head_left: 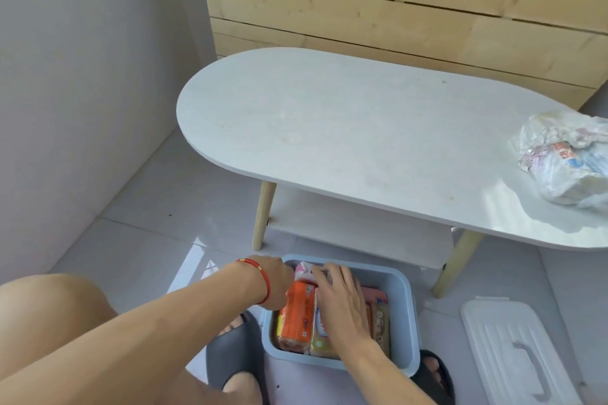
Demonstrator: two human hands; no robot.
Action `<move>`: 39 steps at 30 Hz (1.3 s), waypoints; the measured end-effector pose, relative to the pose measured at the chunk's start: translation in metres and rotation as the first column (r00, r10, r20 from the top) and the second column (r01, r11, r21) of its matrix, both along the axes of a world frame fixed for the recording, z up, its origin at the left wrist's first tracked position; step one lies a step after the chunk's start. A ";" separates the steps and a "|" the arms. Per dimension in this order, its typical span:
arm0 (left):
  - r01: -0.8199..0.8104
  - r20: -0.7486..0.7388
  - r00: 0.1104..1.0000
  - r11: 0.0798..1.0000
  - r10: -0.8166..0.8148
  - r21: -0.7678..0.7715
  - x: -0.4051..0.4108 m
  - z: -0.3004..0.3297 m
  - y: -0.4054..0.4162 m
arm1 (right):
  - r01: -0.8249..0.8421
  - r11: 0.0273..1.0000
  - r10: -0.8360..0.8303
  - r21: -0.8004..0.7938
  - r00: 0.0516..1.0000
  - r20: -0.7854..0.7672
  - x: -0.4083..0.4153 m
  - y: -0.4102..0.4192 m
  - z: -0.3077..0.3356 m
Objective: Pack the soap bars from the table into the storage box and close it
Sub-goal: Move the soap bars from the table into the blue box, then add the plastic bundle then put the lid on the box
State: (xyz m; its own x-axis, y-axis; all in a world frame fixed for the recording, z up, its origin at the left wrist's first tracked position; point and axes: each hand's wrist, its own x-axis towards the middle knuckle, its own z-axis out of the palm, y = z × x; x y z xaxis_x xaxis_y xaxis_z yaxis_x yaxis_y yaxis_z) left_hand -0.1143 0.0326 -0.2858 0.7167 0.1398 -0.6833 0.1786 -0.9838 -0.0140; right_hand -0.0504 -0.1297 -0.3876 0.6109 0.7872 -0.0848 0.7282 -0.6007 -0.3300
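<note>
A light blue storage box stands open on the floor between my feet, filled with several wrapped soap bars. An orange-wrapped bar lies at its left side, a pink one at the right. My left hand, with a red string on its wrist, reaches into the box's far left corner; its fingers are hidden behind the packs. My right hand lies flat, fingers spread, pressing down on the packs in the middle. The box's white lid lies on the floor to the right.
A white oval table on wooden legs stands just beyond the box, with a lower shelf. A crumpled plastic bag rests on its right end. Grey slippers flank the box. A wooden plank wall is behind.
</note>
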 end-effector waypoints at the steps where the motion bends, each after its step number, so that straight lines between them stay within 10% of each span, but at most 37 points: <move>1: 0.009 0.011 1.000 1.000 -0.009 0.000 -0.001 -0.002 -0.001 | 0.004 1.000 -0.003 0.018 0.999 -0.040 -0.004 -0.003 -0.004; 11: 0.090 0.036 0.996 0.991 -0.087 -0.099 0.006 -0.036 -0.002 | -0.166 0.986 0.161 0.015 0.926 -0.341 0.006 -0.003 0.009; 18: 0.125 -0.061 0.990 0.992 -0.124 0.017 0.020 -0.020 -0.011 | 0.172 0.977 -0.149 0.122 0.974 -0.173 0.056 -0.048 0.094; 23: 0.206 0.316 0.936 0.969 -0.155 -0.136 0.044 0.051 -0.054 | 0.223 0.826 -0.246 0.517 0.969 -0.025 0.064 -0.075 0.175; 28: 0.319 0.864 0.503 0.925 0.020 -0.207 0.056 0.128 -0.069 | 0.339 0.511 -0.680 0.790 0.722 0.130 0.130 -0.102 0.238; 32: 0.170 0.899 0.377 0.938 0.223 -0.303 0.072 0.147 -0.064 | 0.610 0.711 -0.703 0.349 0.626 0.338 0.209 -0.104 0.259; 35: 0.114 0.882 0.403 0.943 0.243 -0.312 0.078 0.145 -0.061 | 0.778 0.628 -0.749 0.018 0.597 0.288 0.239 -0.094 0.266; 39: 0.115 0.891 0.395 0.950 0.224 -0.290 0.079 0.143 -0.060 | 0.837 0.547 -0.813 -0.020 0.536 0.228 0.244 -0.089 0.271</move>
State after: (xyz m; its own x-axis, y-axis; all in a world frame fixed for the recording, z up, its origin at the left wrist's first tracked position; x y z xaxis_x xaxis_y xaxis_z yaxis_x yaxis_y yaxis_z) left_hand -0.0355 -0.0279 -0.1428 0.9221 0.1455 0.3586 -0.0293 -0.8977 0.4395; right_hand 0.1932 -0.2183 -0.1170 0.9957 -0.0833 0.0406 -0.0767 -0.9867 -0.1435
